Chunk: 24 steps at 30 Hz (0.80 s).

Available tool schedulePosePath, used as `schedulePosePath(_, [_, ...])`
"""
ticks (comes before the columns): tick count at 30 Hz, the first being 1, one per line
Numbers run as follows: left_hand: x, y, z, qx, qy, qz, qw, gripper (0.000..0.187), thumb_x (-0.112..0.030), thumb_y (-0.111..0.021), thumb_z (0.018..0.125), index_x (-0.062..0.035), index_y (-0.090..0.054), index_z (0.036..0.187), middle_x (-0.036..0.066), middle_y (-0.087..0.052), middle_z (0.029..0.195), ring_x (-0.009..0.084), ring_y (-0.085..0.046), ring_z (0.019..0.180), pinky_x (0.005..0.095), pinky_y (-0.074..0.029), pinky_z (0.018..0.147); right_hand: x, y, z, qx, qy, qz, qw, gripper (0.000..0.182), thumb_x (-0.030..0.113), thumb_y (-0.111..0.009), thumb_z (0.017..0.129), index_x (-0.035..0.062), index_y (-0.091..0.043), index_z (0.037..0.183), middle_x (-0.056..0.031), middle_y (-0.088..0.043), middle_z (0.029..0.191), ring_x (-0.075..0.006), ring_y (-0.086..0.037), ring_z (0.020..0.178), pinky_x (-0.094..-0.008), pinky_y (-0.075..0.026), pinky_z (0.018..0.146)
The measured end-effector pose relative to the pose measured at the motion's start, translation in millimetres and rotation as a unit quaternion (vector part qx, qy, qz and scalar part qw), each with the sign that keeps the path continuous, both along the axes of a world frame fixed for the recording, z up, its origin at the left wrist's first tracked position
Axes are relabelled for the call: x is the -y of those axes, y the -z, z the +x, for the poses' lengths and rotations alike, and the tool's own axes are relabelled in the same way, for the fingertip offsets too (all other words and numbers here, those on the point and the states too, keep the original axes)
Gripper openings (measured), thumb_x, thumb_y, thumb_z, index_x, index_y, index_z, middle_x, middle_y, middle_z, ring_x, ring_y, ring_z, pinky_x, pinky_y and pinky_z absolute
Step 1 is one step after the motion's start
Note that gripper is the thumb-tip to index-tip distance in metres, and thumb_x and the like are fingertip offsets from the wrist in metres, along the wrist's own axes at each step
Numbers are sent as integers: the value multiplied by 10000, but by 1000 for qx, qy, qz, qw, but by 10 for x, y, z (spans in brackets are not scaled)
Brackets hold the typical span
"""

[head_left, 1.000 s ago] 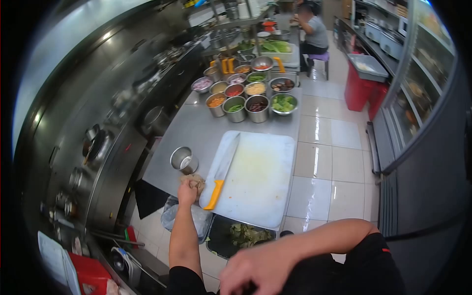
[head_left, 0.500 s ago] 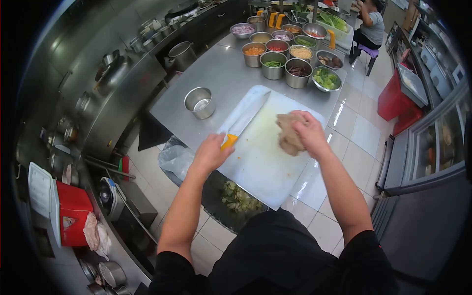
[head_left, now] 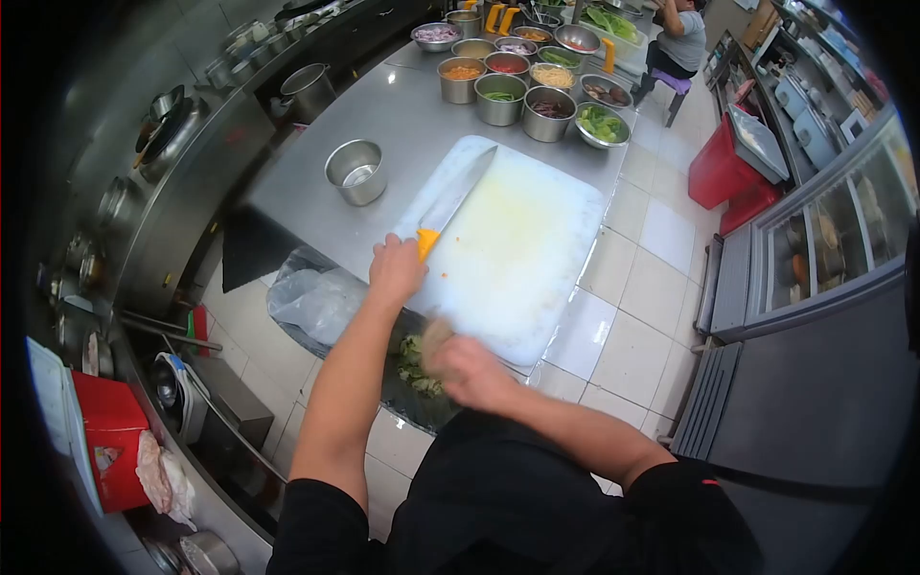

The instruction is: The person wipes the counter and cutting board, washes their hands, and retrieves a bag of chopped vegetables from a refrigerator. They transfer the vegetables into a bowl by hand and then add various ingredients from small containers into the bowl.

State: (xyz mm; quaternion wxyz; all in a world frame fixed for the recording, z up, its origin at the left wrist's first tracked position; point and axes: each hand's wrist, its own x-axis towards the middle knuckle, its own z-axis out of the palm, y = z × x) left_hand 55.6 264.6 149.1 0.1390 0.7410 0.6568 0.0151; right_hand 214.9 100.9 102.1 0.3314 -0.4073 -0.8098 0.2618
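Note:
My left hand is closed at the yellow handle of a large knife, whose blade lies along the left side of the white cutting board. My right hand is closed on a brown cloth, blurred by motion, at the board's near edge. Below that hand sits a dark bin bag with green scraps in it. Small orange bits dot the board. An empty steel pot stands left of the board.
Steel pots and bowls of cut vegetables stand behind the board on the steel table. A person sits at the back right. A red bin and a glass-door fridge are at the right.
My right hand has moved the brown cloth from the board's right side to its near edge, over the bag. My left hand stays at the knife handle. The view has shifted.

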Motion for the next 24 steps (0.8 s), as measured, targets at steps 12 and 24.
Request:
schedulePosePath(12, [2009, -121, -1738, 325, -208, -57, 921, 340, -283, -645, 898, -32, -528, 1095, 142, -649, 847, 266, -652, 716, 380, -510, 650, -1932, -139, 881, 147, 355, 84, 919, 370, 155, -760, 706, 100, -670, 1060, -169, -637, 1068, -357, -603, 1018, -449, -494, 896])
schedulePosePath(24, [3215, 526, -1756, 527, -472, -182, 683, 203, -262, -542, 996, -61, -512, 991, 21, -535, 733, 111, -493, 515, 278, -410, 468, -2061, -438, -1380, 209, 58, 141, 966, 410, 267, -735, 797, 125, -628, 1166, -133, -608, 1132, -345, -562, 1095, -517, -449, 911])
